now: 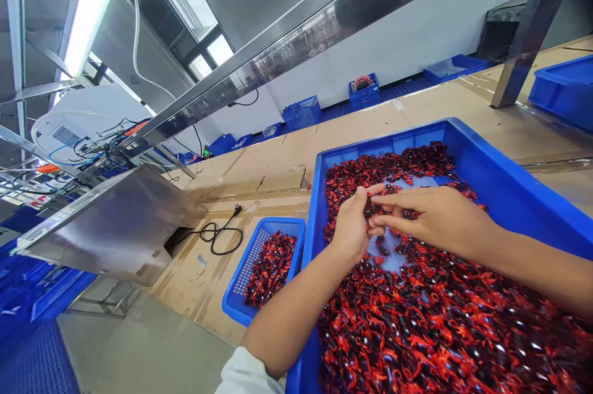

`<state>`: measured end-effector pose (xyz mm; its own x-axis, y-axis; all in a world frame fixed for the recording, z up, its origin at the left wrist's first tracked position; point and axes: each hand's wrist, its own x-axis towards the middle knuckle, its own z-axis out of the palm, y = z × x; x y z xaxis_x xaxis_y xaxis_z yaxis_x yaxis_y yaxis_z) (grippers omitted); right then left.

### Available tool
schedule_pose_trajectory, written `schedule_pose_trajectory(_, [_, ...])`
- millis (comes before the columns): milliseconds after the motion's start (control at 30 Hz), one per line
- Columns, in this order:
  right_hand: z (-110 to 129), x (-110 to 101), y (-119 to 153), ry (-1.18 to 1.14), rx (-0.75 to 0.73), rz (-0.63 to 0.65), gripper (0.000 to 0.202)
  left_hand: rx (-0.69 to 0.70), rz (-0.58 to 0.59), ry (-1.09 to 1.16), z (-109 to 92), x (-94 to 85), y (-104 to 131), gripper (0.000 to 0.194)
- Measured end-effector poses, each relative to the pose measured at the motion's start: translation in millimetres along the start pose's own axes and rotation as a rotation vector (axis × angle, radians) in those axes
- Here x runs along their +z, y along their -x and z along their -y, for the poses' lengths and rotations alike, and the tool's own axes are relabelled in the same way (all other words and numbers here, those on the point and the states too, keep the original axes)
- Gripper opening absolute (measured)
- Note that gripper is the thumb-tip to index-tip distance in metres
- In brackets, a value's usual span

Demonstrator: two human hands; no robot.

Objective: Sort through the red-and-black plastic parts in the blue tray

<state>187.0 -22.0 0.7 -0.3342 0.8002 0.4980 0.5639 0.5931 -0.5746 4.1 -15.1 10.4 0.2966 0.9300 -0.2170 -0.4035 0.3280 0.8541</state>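
Note:
A large blue tray (pixel 498 162) holds a thick layer of small red and black pieces (pixel 417 326), with a bare patch of its bottom showing near the middle. Above that patch my left hand (pixel 353 225) is curled, palm turned inward, around a few dark pieces. My right hand (pixel 428 215) comes in from the right, its thumb and fingers bent toward the left hand's fingertips; whatever lies between them is too small to make out. Left of the tray, a small blue basket (pixel 264 227) contains more of the same red and black pieces.
A black cable with a plug (pixel 217 230) lies on the cardboard-covered table (pixel 264 162). Left of it stands a metal box-shaped machine (pixel 115 221). A metal beam (pixel 287 42) crosses overhead to a post (pixel 528 42). Another blue tray (pixel 567 88) sits at the right edge.

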Motion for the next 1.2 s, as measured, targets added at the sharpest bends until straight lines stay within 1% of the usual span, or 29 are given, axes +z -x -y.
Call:
schedule_pose_trajectory(67, [0.3, 0.4, 0.1, 0.054, -0.001, 0.025, 0.027, 0.021, 0.023, -0.031, 2.1, -1.3, -0.1, 0.053])
schedule_pose_trajectory(167, [4.3, -4.5, -1.1, -0.003, 0.050, -0.003, 0.021, 0.055, 0.023, -0.075, 3.5, -4.1, -2.4, 0.061])
schedule_pose_trajectory(267, [11.5, -14.1, -2.4, -0.070, 0.079, -0.062, 0.024, 0.096, -0.060, -0.118, 2.6, -6.7, -6.4, 0.066])
schedule_pose_trajectory(333, [15.6, -21.2, -2.6, -0.052, 0.078, -0.128, 0.026, 0.090, -0.104, -0.116, 0.9, -6.9, -8.0, 0.066])
schedule_pose_trajectory(400, [17.7, -27.3, -2.3, 0.000, 0.073, -0.202, 0.028, 0.044, -0.116, -0.070, -1.9, -4.8, -7.5, 0.060])
schedule_pose_trajectory(500, [17.6, -33.2, -0.8, 0.059, 0.094, -0.282, 0.029, -0.065, -0.126, 0.067, -7.7, 1.4, -3.2, 0.044])
schedule_pose_trajectory(567, [16.3, -34.8, 0.3, 0.072, 0.098, -0.301, 0.029, -0.096, -0.157, 0.126, -11.2, 5.0, 0.8, 0.030])
schedule_pose_trajectory(600, [15.3, -34.9, 0.7, 0.073, 0.088, -0.298, 0.029, -0.090, -0.163, 0.128, -12.5, 6.0, 2.7, 0.025])
schedule_pose_trajectory(633, [14.1, -34.7, 1.0, 0.073, 0.071, -0.285, 0.029, -0.069, -0.158, 0.114, -13.3, 6.3, 4.3, 0.022])
schedule_pose_trajectory(667, [12.7, -34.1, 1.1, 0.074, 0.050, -0.274, 0.029, -0.044, -0.138, 0.094, -13.8, 6.1, 5.5, 0.024])
schedule_pose_trajectory(767, [8.2, -31.1, 1.1, 0.086, -0.006, -0.252, 0.032, 0.011, -0.028, 0.051, -13.6, 3.0, 6.8, 0.043])
schedule_pose_trajectory(833, [6.6, -29.0, 1.4, 0.117, -0.056, -0.246, 0.034, 0.021, 0.021, 0.038, -13.4, 1.1, 6.3, 0.050])
schedule_pose_trajectory(967, [10.2, -27.3, 3.7, 0.225, -0.177, -0.250, 0.034, 0.006, 0.065, 0.029, -15.0, 1.2, 6.3, 0.059])
schedule_pose_trajectory(1067, [14.7, -28.2, 5.4, 0.232, -0.211, -0.232, 0.033, -0.032, 0.114, 0.029, -16.5, 2.9, 8.6, 0.058])
schedule_pose_trajectory(1200, [14.7, -29.3, 5.9, 0.175, -0.194, -0.195, 0.033, -0.098, 0.155, 0.024, -15.8, 5.0, 10.0, 0.055])
